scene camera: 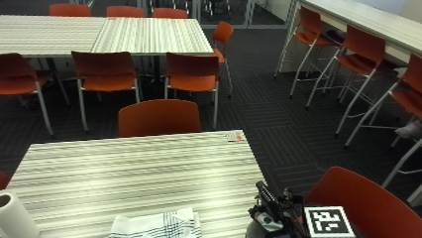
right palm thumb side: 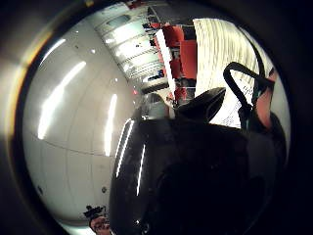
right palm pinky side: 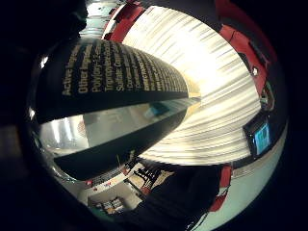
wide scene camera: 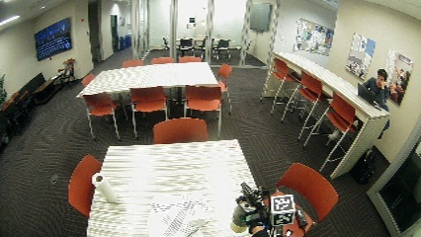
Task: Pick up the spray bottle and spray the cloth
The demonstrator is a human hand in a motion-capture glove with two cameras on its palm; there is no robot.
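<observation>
The spray bottle is off the table's right edge near the front corner, gripped by my gloved right hand. Its black trigger head points up and away from me. In the little finger side palm view the bottle's dark label with pale print fills much of the picture, so it lies against the palm. The thumb side palm view shows its dark rounded top close up. A white cloth with dark check lines lies crumpled on the striped table, to the left of my hand.
A paper towel roll stands at the table's front left. A small card lies at the far right corner. Red chairs ring the table: one behind my hand, one at the far side.
</observation>
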